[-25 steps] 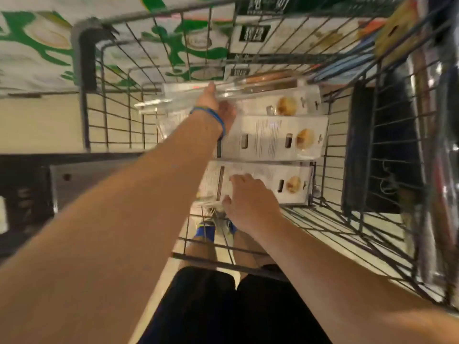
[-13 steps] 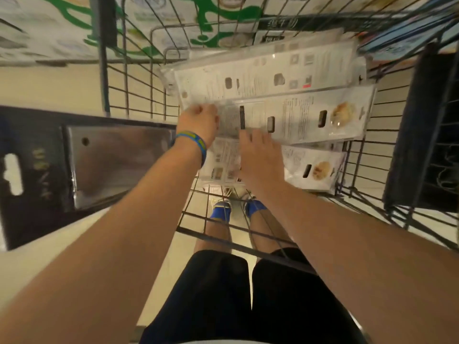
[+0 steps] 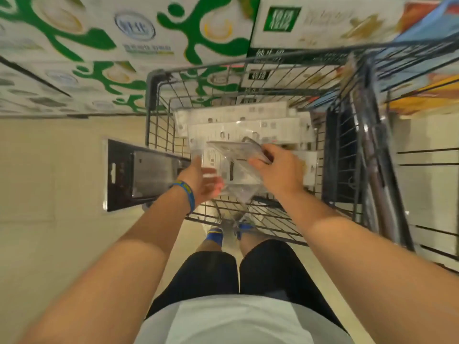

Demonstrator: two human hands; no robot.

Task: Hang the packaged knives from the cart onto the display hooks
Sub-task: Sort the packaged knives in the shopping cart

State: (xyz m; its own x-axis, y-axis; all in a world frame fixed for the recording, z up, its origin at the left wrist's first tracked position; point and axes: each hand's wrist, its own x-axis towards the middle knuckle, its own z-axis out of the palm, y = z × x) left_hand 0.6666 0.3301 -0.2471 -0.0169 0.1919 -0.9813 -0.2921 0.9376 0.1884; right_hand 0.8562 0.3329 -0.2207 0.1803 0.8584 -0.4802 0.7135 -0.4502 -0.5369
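Observation:
I look down into a wire shopping cart (image 3: 159, 125) holding several white packaged knives (image 3: 243, 122) stacked flat. A clear-fronted knife package (image 3: 236, 167) is lifted and tilted above the stack. My right hand (image 3: 278, 170) grips its upper right edge with fingers curled over the plastic. My left hand (image 3: 201, 180), with a blue wristband, holds the package from below at its left side. The knife inside is hard to make out through the blur.
A black packaged cleaver (image 3: 139, 175) lies on the floor left of the cart. Green-and-white cartons (image 3: 124, 36) are stacked beyond the cart. More packaged goods hang along the cart's right side (image 3: 372, 150). My legs and blue shoes (image 3: 216, 234) show under the cart.
Both hands closed on one package and raised it off the stack, tilting it. The view has pulled back, showing more of the cart and cartons.

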